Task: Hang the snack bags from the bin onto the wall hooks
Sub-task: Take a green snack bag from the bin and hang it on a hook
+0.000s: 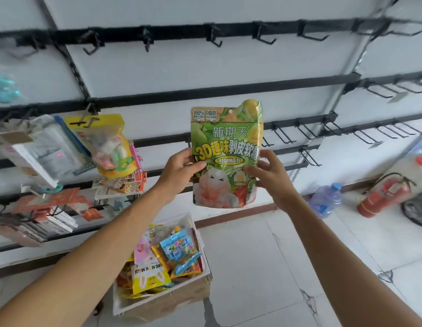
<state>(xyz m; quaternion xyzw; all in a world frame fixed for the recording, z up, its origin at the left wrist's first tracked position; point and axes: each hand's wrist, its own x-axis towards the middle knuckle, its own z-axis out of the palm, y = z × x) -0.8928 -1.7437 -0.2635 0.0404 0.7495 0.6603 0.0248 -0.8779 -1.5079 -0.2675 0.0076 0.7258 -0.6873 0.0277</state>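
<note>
- So, both hands are up in front of the wall, holding one green snack bag [226,156] between them, upright with the printed side facing out.
- The left hand [181,171] pinches the bag's left edge, thumb on the front and fingers tucked behind.
- The right hand [269,175] grips the right edge the same way, thumb pressed on the front and fingers curled around the side.
- That bag isn't on anything; it's just in the air in front of the black rails, and the little hang hole [230,111] at the top is free.
- Rows of black wall hooks [264,36] stick out above and off to the right of it, most of them bare.
- Over on the left, a yellow bag [110,145] already hangs from a hook, with other packaged stuff around and below it.
- The bin [134,303] sits on the floor [276,256] below the hands, with more snack bags piled in it, including a blue bag [179,251] on top.
- Off to the right, by the wall, a water bottle [325,199] and a red fire extinguisher [382,197] sit on the floor.
</note>
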